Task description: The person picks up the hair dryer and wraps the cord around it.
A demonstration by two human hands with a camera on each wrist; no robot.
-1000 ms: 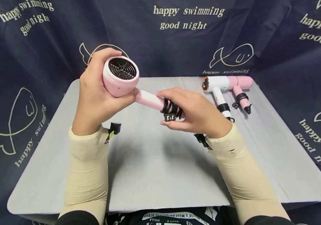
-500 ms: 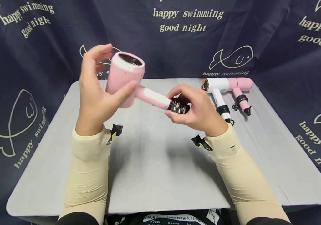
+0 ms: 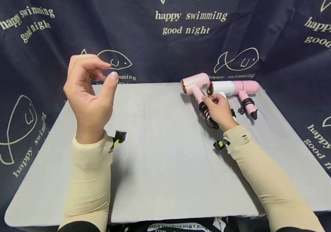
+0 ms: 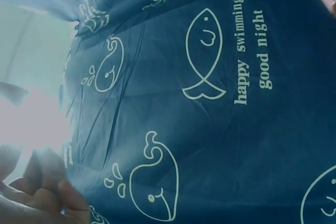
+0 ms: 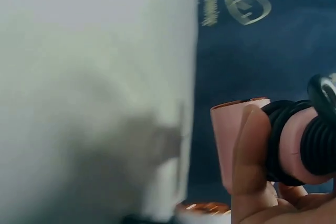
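Note:
A pink hair dryer [image 3: 193,84] lies at the table's far right, its black cord [image 3: 204,109] wound round the handle. My right hand [image 3: 209,103] grips that handle and cord. In the right wrist view the thumb [image 5: 251,150] presses the pink hair dryer [image 5: 231,145] beside the black cord [image 5: 315,140]. My left hand [image 3: 107,71] is raised above the table's left side, fingers loosely curled, holding nothing. In the left wrist view the fingertips [image 4: 44,195] show against the cloth.
Two more dryers lie just right of the pink one: a white-barrelled dryer [image 3: 226,87] and a pink dryer [image 3: 248,88], both with wound cords. A grey table [image 3: 159,161] spreads below. Dark blue printed cloth [image 3: 183,48] hangs behind and around it.
My left hand let go of the pink dryer and stayed raised. My right hand carried the dryer by its handle to the far right, beside the two other dryers.

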